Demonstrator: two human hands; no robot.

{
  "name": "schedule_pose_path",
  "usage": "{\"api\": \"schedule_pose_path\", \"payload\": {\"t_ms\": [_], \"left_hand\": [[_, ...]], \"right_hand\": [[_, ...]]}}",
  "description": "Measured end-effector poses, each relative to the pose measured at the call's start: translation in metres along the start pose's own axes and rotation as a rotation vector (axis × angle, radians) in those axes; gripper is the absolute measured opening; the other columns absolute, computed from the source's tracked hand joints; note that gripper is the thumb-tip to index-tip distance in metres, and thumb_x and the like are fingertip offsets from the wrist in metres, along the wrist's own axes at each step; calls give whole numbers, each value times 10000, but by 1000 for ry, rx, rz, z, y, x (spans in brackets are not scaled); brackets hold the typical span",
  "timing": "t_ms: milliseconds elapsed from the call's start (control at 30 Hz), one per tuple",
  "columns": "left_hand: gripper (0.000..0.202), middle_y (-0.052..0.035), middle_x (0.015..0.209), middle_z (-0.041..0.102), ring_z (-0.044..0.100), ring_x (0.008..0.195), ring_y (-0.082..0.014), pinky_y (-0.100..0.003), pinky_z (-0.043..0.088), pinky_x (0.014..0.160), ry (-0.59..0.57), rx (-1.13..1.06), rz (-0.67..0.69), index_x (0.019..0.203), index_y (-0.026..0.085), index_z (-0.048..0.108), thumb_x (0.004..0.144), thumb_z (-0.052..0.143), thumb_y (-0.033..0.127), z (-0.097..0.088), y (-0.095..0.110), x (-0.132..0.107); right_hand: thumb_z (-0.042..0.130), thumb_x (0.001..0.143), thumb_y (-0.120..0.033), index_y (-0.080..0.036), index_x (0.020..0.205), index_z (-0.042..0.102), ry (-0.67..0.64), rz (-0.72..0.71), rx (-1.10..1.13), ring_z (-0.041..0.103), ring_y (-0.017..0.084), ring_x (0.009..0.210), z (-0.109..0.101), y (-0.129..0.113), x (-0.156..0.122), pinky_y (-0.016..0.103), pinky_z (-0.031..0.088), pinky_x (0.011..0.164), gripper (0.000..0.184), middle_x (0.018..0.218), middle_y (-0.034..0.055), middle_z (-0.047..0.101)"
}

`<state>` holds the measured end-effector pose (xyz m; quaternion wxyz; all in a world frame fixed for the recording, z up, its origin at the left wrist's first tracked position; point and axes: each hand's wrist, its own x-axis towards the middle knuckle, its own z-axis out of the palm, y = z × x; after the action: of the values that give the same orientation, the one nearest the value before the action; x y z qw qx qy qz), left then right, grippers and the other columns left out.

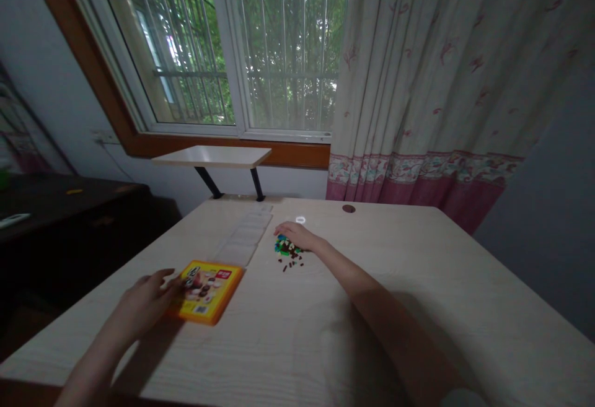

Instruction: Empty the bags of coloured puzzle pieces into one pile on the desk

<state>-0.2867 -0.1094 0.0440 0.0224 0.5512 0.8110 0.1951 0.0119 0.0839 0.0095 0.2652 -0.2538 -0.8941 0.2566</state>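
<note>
My left hand (147, 295) is at the left edge of a flat yellow-and-orange box (211, 289) with a printed label, and its fingers are apart. The fingertips reach the near left side of the box; whether they press on it is hard to see. Farther off, my right hand (296, 233) lies palm down at the back of a small heap of tiny coloured building bricks (285, 247), its fingers stretched out over them. Blue, green, brown and whitish pieces show in the heap. Several brown ones are scattered in front of it.
A clear plastic sheet or tray (244, 236) lies behind the box on the pale wooden table (288, 345). A small raised shelf (214, 156) on black legs stands at the back left. Beyond are a barred window and a curtain (418, 85). A dark desk (69, 209) stands left.
</note>
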Motion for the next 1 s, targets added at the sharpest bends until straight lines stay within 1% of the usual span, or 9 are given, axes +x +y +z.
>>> {"api": "schedule_pose_path", "payload": {"t_ms": [67, 133, 200, 333, 467, 567, 700, 833, 1000], "left_hand": [[507, -168, 890, 609, 602, 755, -292, -387, 451, 745, 63, 123, 92, 1045, 87, 556, 761, 381, 468, -6, 11, -5], [503, -160, 914, 591, 581, 804, -297, -405, 430, 796, 99, 158, 197, 1066, 92, 539, 783, 347, 461, -9, 29, -12], [463, -140, 943, 581, 563, 873, -287, -390, 425, 815, 57, 99, 285, 1044, 118, 546, 795, 341, 450, -6, 54, -22], [387, -120, 1054, 556, 529, 982, -253, -359, 398, 872, -112, -36, 436, 1058, 146, 533, 799, 378, 388, 22, 105, -45], [379, -136, 1087, 535, 509, 1011, -239, -334, 378, 879, -171, -20, 529, 1118, 132, 467, 785, 425, 308, 52, 140, -51], [291, -138, 1032, 564, 534, 969, -228, -305, 390, 826, -214, 32, 506, 1021, 130, 485, 751, 454, 233, 62, 154, -41], [182, -128, 914, 620, 587, 839, -212, -270, 403, 701, -286, 77, 479, 899, 139, 508, 758, 445, 236, 65, 161, -25], [188, -119, 843, 642, 605, 753, -210, -264, 393, 627, -313, 129, 487, 816, 146, 541, 782, 424, 290, 69, 167, -15], [220, -124, 836, 639, 604, 758, -211, -265, 395, 640, -288, 134, 481, 793, 144, 563, 795, 414, 307, 79, 174, -2]], "right_hand": [[268, 923, -348, -157, 1026, 605, -2, 38, 30, 551, 161, 985, 1, 2, 1, 288, 405, 873, 401, 1064, 67, 614], [302, 913, -367, -169, 1026, 614, -29, 55, 55, 563, 165, 983, 4, 3, 2, 289, 411, 875, 387, 1060, 57, 627], [325, 904, -373, -162, 1004, 632, -56, 50, 60, 579, 171, 962, 8, 2, 3, 285, 423, 861, 386, 1033, 59, 644], [288, 908, -413, -142, 1045, 626, -64, 60, 68, 592, 183, 958, 13, -1, -1, 291, 436, 852, 454, 1043, 70, 649], [198, 892, -537, -162, 1140, 579, -31, 55, 106, 495, 171, 1132, 3, -4, -14, 300, 346, 982, 589, 1196, 59, 570], [231, 841, -621, -168, 1266, 461, -47, 38, 38, 301, 181, 1283, -14, -6, -34, 332, 216, 1065, 662, 1367, 81, 384], [539, 630, -692, -193, 1389, 217, -186, 44, -143, 122, 268, 1336, -31, -7, -69, 432, 107, 1082, 964, 1458, 115, 146], [593, 560, -696, -161, 1410, 90, -225, 68, -241, 67, 289, 1340, -30, -3, -84, 476, 58, 1076, 1124, 1460, 140, 93], [568, 570, -711, -106, 1405, 109, -194, 118, -275, 91, 291, 1338, -21, 0, -64, 480, 77, 1074, 1128, 1451, 175, 104]]}}
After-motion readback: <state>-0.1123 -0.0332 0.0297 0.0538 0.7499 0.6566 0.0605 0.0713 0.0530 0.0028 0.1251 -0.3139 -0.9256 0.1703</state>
